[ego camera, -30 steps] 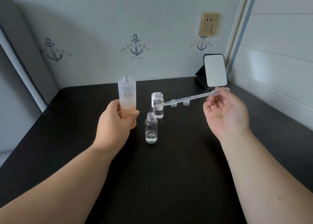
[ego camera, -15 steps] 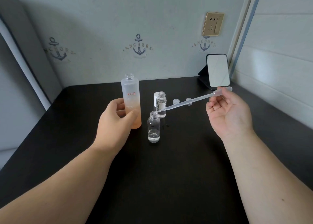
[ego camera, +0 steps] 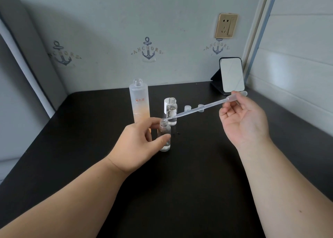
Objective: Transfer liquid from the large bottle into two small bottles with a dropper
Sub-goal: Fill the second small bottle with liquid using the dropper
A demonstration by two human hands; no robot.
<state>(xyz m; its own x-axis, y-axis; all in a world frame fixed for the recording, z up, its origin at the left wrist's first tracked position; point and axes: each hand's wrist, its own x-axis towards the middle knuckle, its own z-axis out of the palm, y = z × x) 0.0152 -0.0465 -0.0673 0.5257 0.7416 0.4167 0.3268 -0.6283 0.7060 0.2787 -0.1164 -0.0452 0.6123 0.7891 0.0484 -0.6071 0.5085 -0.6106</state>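
**Dropper tip at the near vial's mouth**

Head view: the right hand (ego camera: 242, 119) pinches the dropper (ego camera: 201, 108) at its bulb end, between thumb and fingertips, palm turned up. From that pinch the dropper's long axis runs down and to the left, away from the hand, and its tip ends right at the open mouth of the near vial (ego camera: 164, 137). Whether the tip is inside the neck or just above the rim I cannot tell.

The left hand (ego camera: 137, 146) holds that same vial, thumb in front of its lower body and fingers curled round behind near the neck. The vial stands upright on the table (ego camera: 198, 183), with a little clear liquid at the bottom. So the target lies at the far end of the dropper from the right-hand grip and inside the left-hand grip.

Just beyond the left fingers stands the large bottle (ego camera: 139, 102), uncapped and held by no hand. The second vial (ego camera: 171, 111) stands just behind the near one, under the dropper's shaft.

The next move is likely a squeeze of the bulb; the tip should stay centred over the narrow mouth, or drops will land on the table.
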